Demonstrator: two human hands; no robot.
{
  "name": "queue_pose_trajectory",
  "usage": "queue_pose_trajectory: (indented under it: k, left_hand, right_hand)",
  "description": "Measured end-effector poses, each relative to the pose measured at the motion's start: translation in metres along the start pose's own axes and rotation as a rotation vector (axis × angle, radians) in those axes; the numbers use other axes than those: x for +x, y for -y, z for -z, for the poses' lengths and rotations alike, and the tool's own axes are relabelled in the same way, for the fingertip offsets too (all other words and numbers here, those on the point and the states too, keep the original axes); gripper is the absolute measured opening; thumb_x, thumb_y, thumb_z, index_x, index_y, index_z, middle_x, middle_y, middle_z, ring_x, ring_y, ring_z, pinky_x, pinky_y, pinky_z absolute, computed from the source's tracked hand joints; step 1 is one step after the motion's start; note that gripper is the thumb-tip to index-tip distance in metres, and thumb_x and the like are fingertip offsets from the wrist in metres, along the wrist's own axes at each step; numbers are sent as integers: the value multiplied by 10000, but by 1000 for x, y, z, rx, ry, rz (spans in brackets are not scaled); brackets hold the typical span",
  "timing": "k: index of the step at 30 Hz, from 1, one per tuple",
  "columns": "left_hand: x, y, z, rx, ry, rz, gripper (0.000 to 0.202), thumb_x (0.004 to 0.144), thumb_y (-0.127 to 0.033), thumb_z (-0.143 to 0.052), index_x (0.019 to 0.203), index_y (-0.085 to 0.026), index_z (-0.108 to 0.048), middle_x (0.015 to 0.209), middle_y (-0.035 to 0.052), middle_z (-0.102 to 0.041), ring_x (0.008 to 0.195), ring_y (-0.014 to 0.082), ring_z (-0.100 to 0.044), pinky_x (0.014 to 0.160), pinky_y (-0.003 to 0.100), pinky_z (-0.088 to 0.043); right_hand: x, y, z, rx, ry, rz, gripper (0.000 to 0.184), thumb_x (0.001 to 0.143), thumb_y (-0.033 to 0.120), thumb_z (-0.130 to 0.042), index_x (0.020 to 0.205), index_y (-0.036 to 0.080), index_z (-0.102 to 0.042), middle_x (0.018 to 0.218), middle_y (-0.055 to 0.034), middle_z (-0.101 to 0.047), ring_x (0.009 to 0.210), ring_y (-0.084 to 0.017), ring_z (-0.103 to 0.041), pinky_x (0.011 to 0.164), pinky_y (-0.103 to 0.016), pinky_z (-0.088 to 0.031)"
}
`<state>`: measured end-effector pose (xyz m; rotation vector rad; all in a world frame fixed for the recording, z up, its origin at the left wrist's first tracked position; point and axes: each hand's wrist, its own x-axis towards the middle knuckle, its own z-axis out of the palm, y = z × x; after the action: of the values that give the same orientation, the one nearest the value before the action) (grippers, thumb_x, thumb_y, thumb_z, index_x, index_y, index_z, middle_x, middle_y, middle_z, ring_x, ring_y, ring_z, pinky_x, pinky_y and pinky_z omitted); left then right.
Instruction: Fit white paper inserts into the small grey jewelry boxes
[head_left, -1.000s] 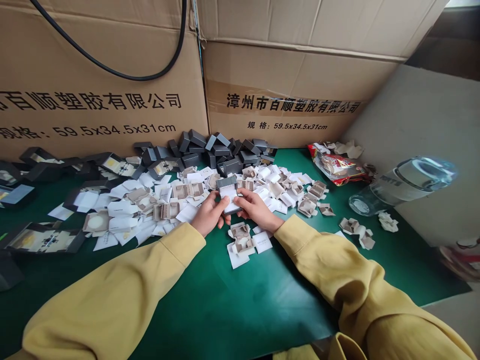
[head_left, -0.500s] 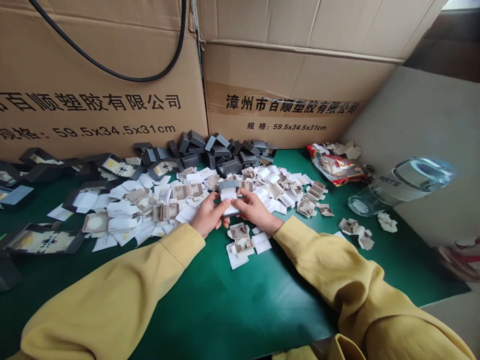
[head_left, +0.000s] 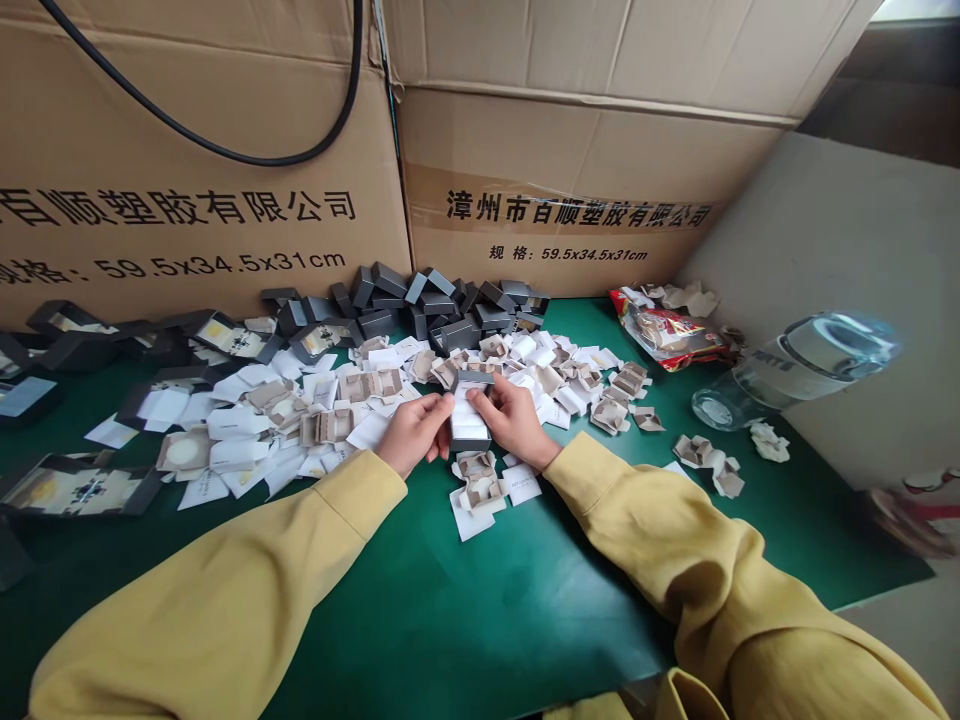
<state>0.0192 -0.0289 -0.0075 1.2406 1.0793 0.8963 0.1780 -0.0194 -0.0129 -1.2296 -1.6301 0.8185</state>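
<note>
Here we go, both hands on it: the left hand (head_left: 411, 432) grips one side of a small black box (head_left: 471, 428) with white card inside, the right hand (head_left: 519, 420) the other, out over the green table (head_left: 480, 620)! Behind them sprawls a litter of white and grey card inserts (head_left: 240, 455), and toward the far edge dark boxes (head_left: 431, 302) heap up by tall cartons (head_left: 555, 150). Over near the right edge, a clear bottle (head_left: 795, 368), crumpled tissue (head_left: 769, 442) beside it; a red packet (head_left: 667, 335) takes the far right corner.
</note>
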Motion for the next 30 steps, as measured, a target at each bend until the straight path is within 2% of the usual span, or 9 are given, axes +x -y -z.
queue_pose_trajectory:
  k: [3,6,9,11,15,19,23,27,30]
  left_hand:
    - [3,2,0,-137,-86,-57,287,782,-450,-533,724,-176,-468,487,-50,-456,392,61,-406,343,163,-262]
    - [5,3,4,-203,-180,-144,243,688,-269,-657,791,-194,-450,498,-94,-345,421,45,-311,406,154,-252]
    - [5,3,9,-114,-268,-228,224,641,-169,-652,760,-193,-464,476,-100,-271,427,52,-252,455,171,-255]
    - [4,3,12,-31,-294,-276,148,658,-184,-619,670,-182,-471,494,-76,-327,452,61,-287,483,188,-272]
    - [3,5,12,2,-330,-352,271,670,-218,-593,498,-171,-388,513,-44,-368,501,72,-335,520,205,-292]
    - [-1,1,10,21,-311,-392,274,695,-234,-598,514,-173,-401,527,-42,-380,512,78,-345,538,212,-312]
    - [-11,-15,5,167,-292,-476,36,735,-216,-596,766,-199,-586,549,-53,-297,511,82,-313,557,213,-344]
    - [-22,-37,-5,39,-223,-532,468,741,-158,-583,1177,-275,-458,678,-34,-364,613,91,-389,656,216,-429]
    - [-32,-54,-12,-165,-176,-473,559,715,-145,-588,1202,-329,-387,811,-15,-418,682,94,-442,648,221,-482]
  right_hand:
    - [2,-3,-2,85,-34,-57,287,772,468,-509,698,191,-490,545,51,-383,521,-88,-321,488,-220,-254]
    - [2,-4,-3,102,-43,-80,288,760,453,-526,654,194,-458,527,62,-358,510,-83,-308,489,-216,-255]
    - [2,-4,-3,14,0,-58,314,755,429,-541,598,197,-400,494,70,-347,487,-77,-307,486,-217,-250]
    - [2,-4,-3,-47,40,-43,304,750,426,-547,606,200,-402,488,69,-374,477,-80,-325,487,-220,-255]
    - [2,-4,-4,-99,72,-9,215,737,407,-562,745,207,-482,529,60,-450,497,-98,-386,508,-227,-289]
    - [-1,3,-2,15,13,23,275,730,260,-523,997,222,-471,592,60,-461,540,-115,-429,559,-238,-346]
    - [-4,17,2,132,-199,68,157,762,235,-466,918,221,-467,664,34,-461,581,-111,-420,577,-238,-353]
    - [-8,35,3,214,-166,50,101,804,299,-464,826,209,-503,737,2,-513,615,-109,-444,581,-238,-374]
    - [-12,51,1,349,-83,-25,148,812,348,-487,865,211,-510,752,3,-526,644,-107,-471,596,-232,-403]
